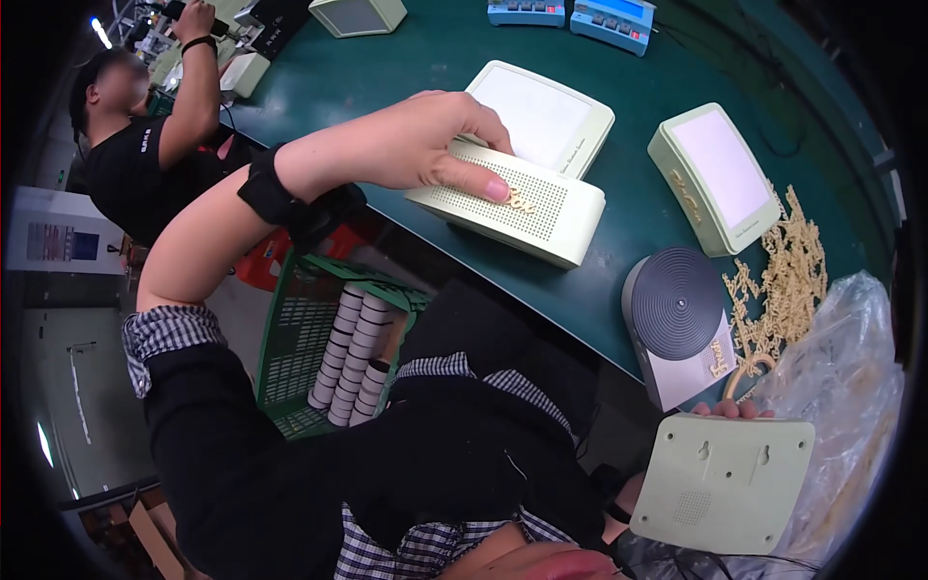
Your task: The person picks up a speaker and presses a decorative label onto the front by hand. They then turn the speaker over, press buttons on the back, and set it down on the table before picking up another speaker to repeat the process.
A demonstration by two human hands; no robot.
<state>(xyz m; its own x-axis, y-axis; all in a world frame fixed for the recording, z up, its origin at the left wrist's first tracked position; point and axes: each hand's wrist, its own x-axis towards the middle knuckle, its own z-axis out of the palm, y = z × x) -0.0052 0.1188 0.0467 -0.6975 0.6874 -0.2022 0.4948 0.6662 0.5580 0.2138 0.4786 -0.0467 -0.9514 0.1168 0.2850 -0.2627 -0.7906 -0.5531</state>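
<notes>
My left hand (449,145) grips a cream speaker box (575,220) with a perforated grille, on the green table. The thumb lies over gold script lettering (520,200) on the grille, hiding part of it. The other fingers reach over the box's far edge. At the lower right, my right hand (737,410) holds a second cream box (727,498), its back panel towards me. That panel has keyhole slots, corner screw holes and a small patch of perforations. Only fingertips show above its upper edge.
White-fronted cream boxes (541,108) (723,174) stand beyond. At right are a ribbed grey disc (681,300), loose gold lettering (797,271), a tape roll (752,375) and clear plastic bag (851,358). Below the table edge is a green basket (290,338); a co-worker (145,164) works far left.
</notes>
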